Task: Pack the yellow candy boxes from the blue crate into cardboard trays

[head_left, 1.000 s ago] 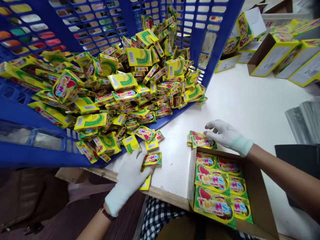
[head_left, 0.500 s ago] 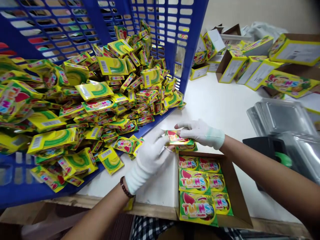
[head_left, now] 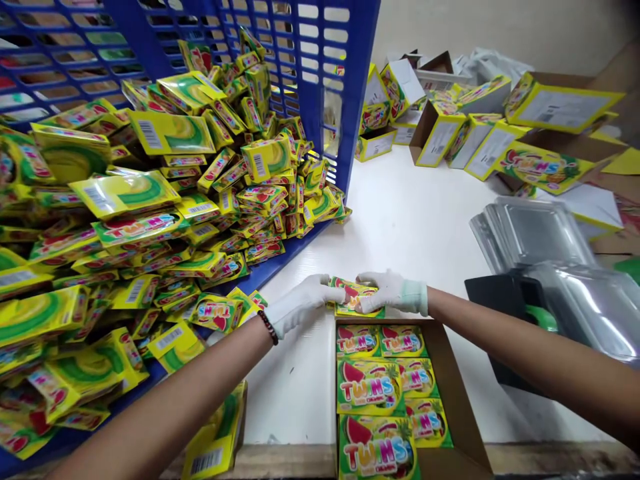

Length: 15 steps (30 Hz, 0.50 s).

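Observation:
My left hand [head_left: 306,300], in a white glove with bare fingertips, grips the left end of some small yellow-green TWINS candy packs [head_left: 346,288]. From the other side my right hand [head_left: 384,292], gloved the same way, has its fingers on their right end. These packs rest on the white table just beyond the far edge of an open brown carton [head_left: 463,407]. Inside the carton, several TWINS packs [head_left: 371,387] lie face up in two columns, with bare cardboard along the right. How many packs sit between my hands cannot be made out.
A blue slatted basket [head_left: 361,87], heaped with loose packs [head_left: 175,190], fills the left. Opened display cartons [head_left: 547,163] pile up at the back right. Clear plastic trays [head_left: 543,233] and a black object [head_left: 500,307] lie right of my right forearm.
The view has shifted, bringing the basket and carton lower and leftward. My hands have lowered the packs, which now lie flatter at the carton's far edge, both hands still on them.

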{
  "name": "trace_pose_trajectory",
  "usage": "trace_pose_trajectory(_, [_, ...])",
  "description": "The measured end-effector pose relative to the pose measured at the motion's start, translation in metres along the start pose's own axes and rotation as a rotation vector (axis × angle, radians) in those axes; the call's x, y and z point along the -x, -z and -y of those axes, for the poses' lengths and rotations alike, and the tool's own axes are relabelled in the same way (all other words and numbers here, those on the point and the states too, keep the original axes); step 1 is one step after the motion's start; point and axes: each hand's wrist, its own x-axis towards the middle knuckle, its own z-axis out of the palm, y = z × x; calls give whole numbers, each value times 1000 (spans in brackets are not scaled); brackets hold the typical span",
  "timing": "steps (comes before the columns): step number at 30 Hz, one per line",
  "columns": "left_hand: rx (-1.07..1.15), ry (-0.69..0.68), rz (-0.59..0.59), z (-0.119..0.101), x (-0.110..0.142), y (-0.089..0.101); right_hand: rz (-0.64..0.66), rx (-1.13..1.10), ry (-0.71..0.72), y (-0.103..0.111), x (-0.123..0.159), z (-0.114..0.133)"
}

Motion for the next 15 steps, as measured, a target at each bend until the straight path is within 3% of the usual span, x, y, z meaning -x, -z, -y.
trace_pose_trajectory(2, [-51,-76,-44,1,-7,-4,-100,79,58,0,-2,-4])
trace_pose_trajectory(4, [-160,-194,-173,10,-12,-7,-234,188,147,-3,-3,-9])
trace_pose_trajectory(8, [-552,-559,-430,48,-14,-7,-426,347,401,-11,-8,-25])
trace_pose_trajectory(11, [-596,-668,-415,69,-15,-3,-407,355,632,-9,-14,-41])
trace_pose_trajectory(15, [-453,-625,-309,69,-24,-9,-300,284,869,-8,-26,-56])
